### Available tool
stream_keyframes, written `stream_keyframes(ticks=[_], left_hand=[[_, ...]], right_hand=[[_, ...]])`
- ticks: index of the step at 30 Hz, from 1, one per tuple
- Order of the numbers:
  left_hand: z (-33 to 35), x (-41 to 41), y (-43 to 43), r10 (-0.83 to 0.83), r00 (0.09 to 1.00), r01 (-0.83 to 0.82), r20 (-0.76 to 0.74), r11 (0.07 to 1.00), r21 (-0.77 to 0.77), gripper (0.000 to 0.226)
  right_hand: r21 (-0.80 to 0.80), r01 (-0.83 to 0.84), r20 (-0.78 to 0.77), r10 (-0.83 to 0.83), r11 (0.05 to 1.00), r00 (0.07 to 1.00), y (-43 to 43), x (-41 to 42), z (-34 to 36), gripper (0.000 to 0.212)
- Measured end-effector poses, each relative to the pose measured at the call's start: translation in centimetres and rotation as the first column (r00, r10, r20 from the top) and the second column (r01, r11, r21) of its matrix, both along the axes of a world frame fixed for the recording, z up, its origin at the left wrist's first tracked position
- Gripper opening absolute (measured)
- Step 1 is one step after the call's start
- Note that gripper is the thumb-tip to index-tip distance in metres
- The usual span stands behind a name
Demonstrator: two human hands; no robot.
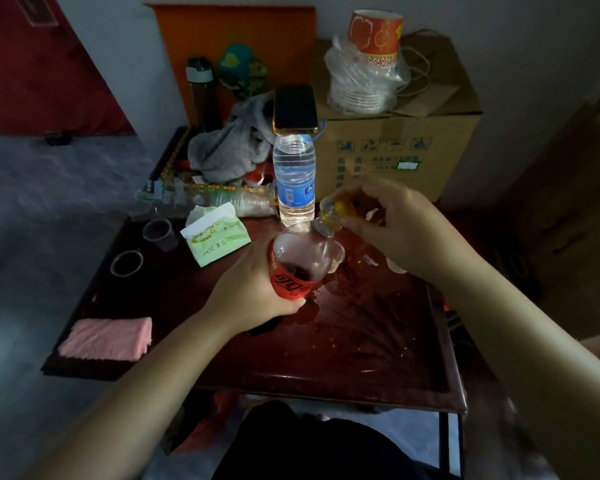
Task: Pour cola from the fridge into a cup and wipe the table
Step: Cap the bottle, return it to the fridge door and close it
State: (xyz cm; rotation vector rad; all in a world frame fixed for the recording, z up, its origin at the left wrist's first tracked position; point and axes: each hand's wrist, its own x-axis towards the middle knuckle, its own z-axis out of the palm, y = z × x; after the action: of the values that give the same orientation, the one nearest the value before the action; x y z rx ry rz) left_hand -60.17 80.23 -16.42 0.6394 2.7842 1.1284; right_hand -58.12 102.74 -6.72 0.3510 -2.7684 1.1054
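Head view: cola bottle gripped over the table, cap pinched

Head camera looks down on a dark red wooden table (361,344). The left hand (253,289) is wrapped round the red label of the cola bottle (297,268), fingers curled tight. The bottle leans away from the person, with a little dark cola pooled low inside. The right hand (392,223) has its fingertips closed on a yellow cap (343,207) at the bottle's neck. Blur hides whether the cap is seated or free.

A small clear cup (337,255) stands on the table just beside the bottle's shoulder, partly hidden behind it. Wet shine lies on the wood near the bottle's base.

Further off:
- a pink cloth (108,339) lies flat at the table's front left corner, well apart from both hands
- a tissue pack (215,237) lies left of the bottle
- a water bottle (293,181) stands upright behind it, with a phone (295,107) balanced on its top
- a cardboard box (395,150) sits at the back right, carrying a stack of paper cups (371,64)
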Motion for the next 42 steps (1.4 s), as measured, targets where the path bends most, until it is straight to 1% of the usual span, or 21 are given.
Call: stream_keyframes(ticks=[6,11,13,16,18,19,21,23,24,25,26,28,29,31,32,34,36,39,41,42], left_hand=[[0.7,0.6,-0.1,0.032,0.999,-0.032,0.006,0.998,0.053,0.084],[0.9,0.8,-0.6,0.022,1.000,-0.023,0.021,0.999,0.046,0.089],[1.0,1.0,-0.7,0.022,0.999,-0.023,0.023,0.999,0.037,0.091],[1.2,1.3,-0.8,0.026,1.000,-0.026,0.007,0.999,0.029,0.089],[1.4,1.5,-0.8,0.031,1.000,-0.031,0.000,0.999,0.021,0.089],[1.5,1.6,-0.7,0.033,0.999,-0.033,0.001,0.999,0.016,0.090],[1.7,1.6,-0.8,0.034,0.999,-0.034,0.008,0.999,0.009,0.092],[1.9,1.7,-0.9,0.028,1.000,-0.028,0.013,1.000,0.007,0.092],[2.0,1.7,-1.1,0.027,1.000,-0.027,0.014,1.000,0.008,0.091],[2.0,1.6,-1.2,0.026,1.000,-0.026,0.014,1.000,0.012,0.090],[2.1,1.6,-1.4,0.025,1.000,-0.025,0.014,1.000,0.015,0.089],[2.1,1.4,-1.8,0.018,1.000,-0.019,0.016,1.000,0.022,0.088],[2.1,1.2,-2.1,0.009,1.000,-0.010,0.011,1.000,0.028,0.087],[2.1,0.9,-2.6,-0.018,1.000,0.018,-0.001,0.999,0.036,0.086],[2.2,0.6,-2.8,-0.038,0.999,0.038,-0.002,0.999,0.036,0.086],[2.3,0.2,-3.1,-0.056,0.998,0.056,-0.001,0.998,0.039,0.085],[2.4,-0.4,-3.7,-0.085,0.996,0.085,0.004,0.995,0.043,0.085],[3.0,-1.2,-5.0,-0.117,0.993,0.115,0.028,0.993,0.036,0.087],[3.5,-1.5,-6.1,-0.142,0.989,0.141,0.042,0.989,0.038,0.089],[3.7,-1.7,-6.6,-0.153,0.987,0.151,0.042,0.988,0.038,0.090]], right_hand=[[-0.001,-0.056,0.019,0.056,0.998,0.998,-1.0,-0.4,1.2,0.028],[0.095,-0.118,0.068,0.112,0.988,0.991,-0.9,-0.7,1.9,0.032],[0.084,-0.118,0.094,0.110,0.989,0.989,-0.9,-0.7,2.3,0.032],[0.097,-0.074,0.113,0.062,0.993,0.992,-1.2,-0.8,2.7,0.025],[0.153,0.007,0.069,-0.018,0.988,0.997,-1.6,-0.8,2.5,0.022],[0.183,0.057,0.024,-0.062,0.982,0.998,-1.9,-0.7,2.4,0.025],[0.243,0.152,-0.090,-0.133,0.958,0.987,-2.5,-0.5,1.9,0.038],[0.314,0.197,-0.159,-0.153,0.929,0.975,-2.8,-0.5,1.5,0.055],[0.330,0.185,-0.158,-0.139,0.926,0.978,-2.9,-0.4,1.5,0.061],[0.311,0.148,-0.137,-0.110,0.939,0.984,-2.8,-0.4,1.4,0.063],[0.250,0.093,-0.101,-0.070,0.964,0.992,-2.7,-0.2,1.5,0.061],[0.069,-0.031,-0.019,0.032,0.997,0.999,-2.3,0.2,2.0,0.045],[0.021,-0.087,0.004,0.087,0.996,0.996,-2.2,0.5,2.2,0.038],[0.051,-0.162,0.003,0.162,0.985,0.987,-2.4,0.9,2.6,0.037],[0.083,-0.159,-0.001,0.160,0.984,0.987,-2.6,0.9,2.7,0.039],[0.114,-0.120,-0.008,0.122,0.986,0.992,-3.1,0.8,2.8,0.040],[0.121,-0.042,-0.004,0.042,0.992,0.999,-4.0,0.7,3.1,0.040],[0.147,0.077,0.036,-0.084,0.986,0.996,-6.0,0.7,3.8,0.031],[0.152,0.181,0.025,-0.186,0.972,0.982,-7.5,0.7,4.2,0.025],[0.136,0.236,0.012,-0.240,0.962,0.971,-8.3,0.7,4.2,0.025]])
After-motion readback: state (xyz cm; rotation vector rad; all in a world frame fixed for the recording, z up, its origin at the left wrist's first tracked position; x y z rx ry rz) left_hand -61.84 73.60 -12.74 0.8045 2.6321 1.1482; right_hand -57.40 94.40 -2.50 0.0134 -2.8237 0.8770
